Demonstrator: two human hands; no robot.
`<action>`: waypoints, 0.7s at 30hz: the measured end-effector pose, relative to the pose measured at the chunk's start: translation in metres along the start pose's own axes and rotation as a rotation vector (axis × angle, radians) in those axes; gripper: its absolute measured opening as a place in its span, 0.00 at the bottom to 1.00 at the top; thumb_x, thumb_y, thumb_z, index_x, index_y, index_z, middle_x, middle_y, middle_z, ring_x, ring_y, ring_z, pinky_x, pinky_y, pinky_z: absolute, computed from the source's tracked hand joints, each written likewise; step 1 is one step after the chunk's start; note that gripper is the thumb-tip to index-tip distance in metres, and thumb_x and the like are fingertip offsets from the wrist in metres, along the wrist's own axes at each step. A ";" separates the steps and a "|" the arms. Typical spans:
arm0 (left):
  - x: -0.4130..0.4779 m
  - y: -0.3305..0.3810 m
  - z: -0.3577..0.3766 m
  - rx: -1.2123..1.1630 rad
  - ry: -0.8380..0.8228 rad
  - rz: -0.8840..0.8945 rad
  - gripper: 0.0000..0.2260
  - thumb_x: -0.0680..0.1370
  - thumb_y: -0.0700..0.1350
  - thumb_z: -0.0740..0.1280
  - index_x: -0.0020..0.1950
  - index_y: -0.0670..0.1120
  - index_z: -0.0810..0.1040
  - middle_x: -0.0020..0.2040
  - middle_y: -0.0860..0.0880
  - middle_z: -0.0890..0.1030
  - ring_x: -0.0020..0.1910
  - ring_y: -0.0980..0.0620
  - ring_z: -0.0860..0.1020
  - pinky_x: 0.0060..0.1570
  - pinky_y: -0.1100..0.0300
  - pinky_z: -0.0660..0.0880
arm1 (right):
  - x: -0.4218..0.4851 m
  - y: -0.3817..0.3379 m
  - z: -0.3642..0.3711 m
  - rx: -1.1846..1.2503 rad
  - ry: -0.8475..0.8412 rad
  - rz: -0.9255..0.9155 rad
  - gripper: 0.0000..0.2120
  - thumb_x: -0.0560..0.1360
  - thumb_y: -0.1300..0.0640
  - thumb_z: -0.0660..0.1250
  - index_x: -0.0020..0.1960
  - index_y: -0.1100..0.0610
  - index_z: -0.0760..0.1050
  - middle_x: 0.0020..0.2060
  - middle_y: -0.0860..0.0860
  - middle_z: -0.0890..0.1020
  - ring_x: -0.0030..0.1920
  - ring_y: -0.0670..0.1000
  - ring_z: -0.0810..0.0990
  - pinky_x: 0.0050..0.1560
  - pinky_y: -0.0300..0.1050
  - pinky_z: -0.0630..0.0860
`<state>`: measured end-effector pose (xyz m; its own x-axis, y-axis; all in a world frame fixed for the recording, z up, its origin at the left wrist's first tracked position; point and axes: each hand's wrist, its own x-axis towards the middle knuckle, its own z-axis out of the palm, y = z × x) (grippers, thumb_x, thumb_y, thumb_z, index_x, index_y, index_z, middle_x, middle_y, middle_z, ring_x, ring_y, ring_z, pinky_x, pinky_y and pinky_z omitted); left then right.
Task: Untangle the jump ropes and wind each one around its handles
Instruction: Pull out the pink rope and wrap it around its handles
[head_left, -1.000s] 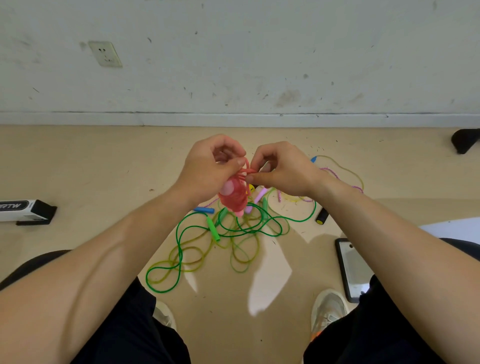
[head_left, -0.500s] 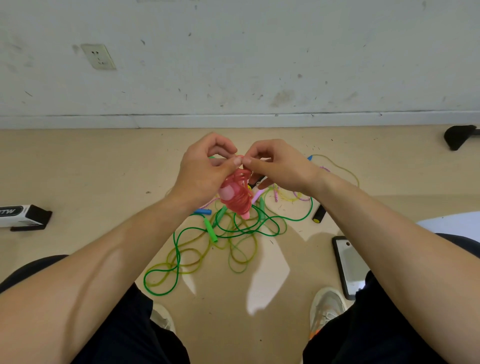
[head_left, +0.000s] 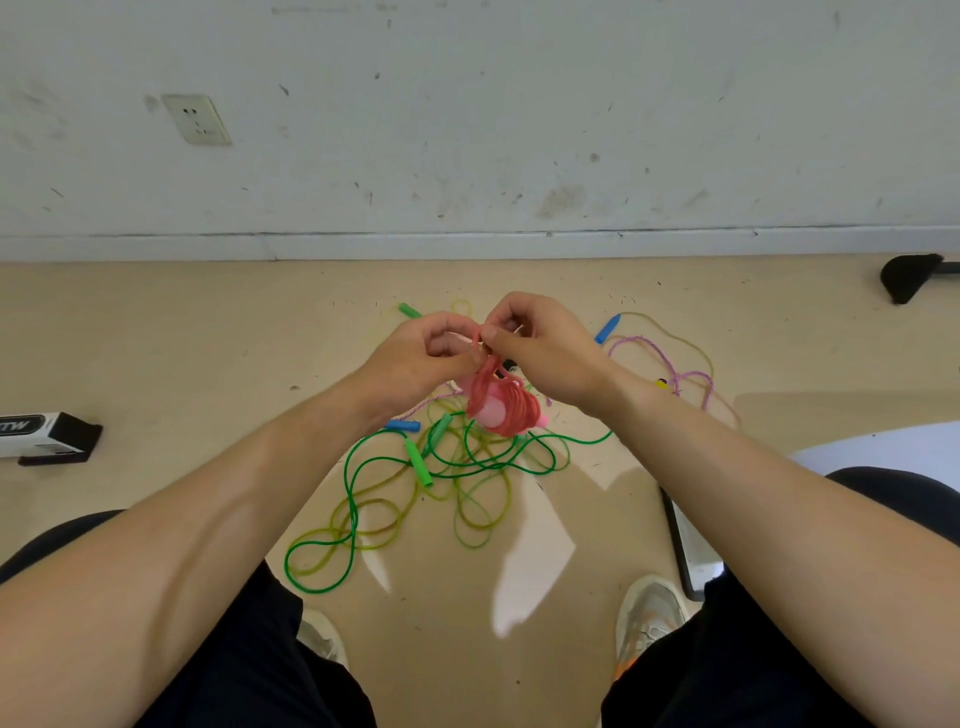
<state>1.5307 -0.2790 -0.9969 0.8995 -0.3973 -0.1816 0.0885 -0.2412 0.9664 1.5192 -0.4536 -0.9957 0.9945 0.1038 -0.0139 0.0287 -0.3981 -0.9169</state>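
Red rope (head_left: 519, 410), wound round its pink handles (head_left: 489, 413), hangs in the air where we hold it: our left hand (head_left: 423, 358) and right hand (head_left: 545, 353) both pinch its loose strand just above the coil. Below the coil on the floor sprawls the tangled green rope (head_left: 353, 493), right of the coil lies the purple rope (head_left: 670, 366), and far left of it sits a box (head_left: 47, 434).

bundle (head_left: 511, 413) was red over pale pink | rope (head_left: 352, 493) below bundle was bright green | cord (head_left: 670, 364) right of bundle was purple-pink, twisted | handle (head_left: 607, 328) right of bundle was blue | floor (head_left: 156, 338) was beige
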 end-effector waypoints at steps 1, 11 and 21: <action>0.000 -0.002 0.001 0.016 -0.018 -0.014 0.10 0.77 0.32 0.69 0.58 0.37 0.77 0.43 0.43 0.83 0.38 0.56 0.82 0.45 0.65 0.77 | 0.000 0.000 0.003 0.005 0.033 0.012 0.05 0.77 0.59 0.68 0.42 0.56 0.78 0.39 0.55 0.83 0.39 0.53 0.81 0.49 0.57 0.80; -0.002 -0.006 0.009 -0.049 0.022 -0.084 0.09 0.77 0.31 0.67 0.56 0.39 0.77 0.33 0.54 0.82 0.31 0.60 0.79 0.34 0.69 0.72 | 0.000 0.004 0.028 -0.013 0.155 -0.022 0.07 0.76 0.59 0.69 0.40 0.53 0.73 0.39 0.51 0.77 0.38 0.52 0.76 0.41 0.48 0.74; 0.003 -0.004 0.005 -0.091 -0.012 -0.198 0.08 0.72 0.48 0.66 0.47 0.48 0.82 0.41 0.48 0.77 0.42 0.54 0.74 0.49 0.55 0.66 | -0.001 -0.004 0.017 0.322 0.092 0.269 0.07 0.76 0.59 0.72 0.39 0.55 0.77 0.32 0.49 0.76 0.34 0.49 0.78 0.34 0.44 0.78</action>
<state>1.5308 -0.2835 -1.0020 0.8558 -0.3604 -0.3711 0.3017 -0.2349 0.9240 1.5159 -0.4372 -0.9989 0.9676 -0.0519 -0.2471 -0.2511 -0.0938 -0.9634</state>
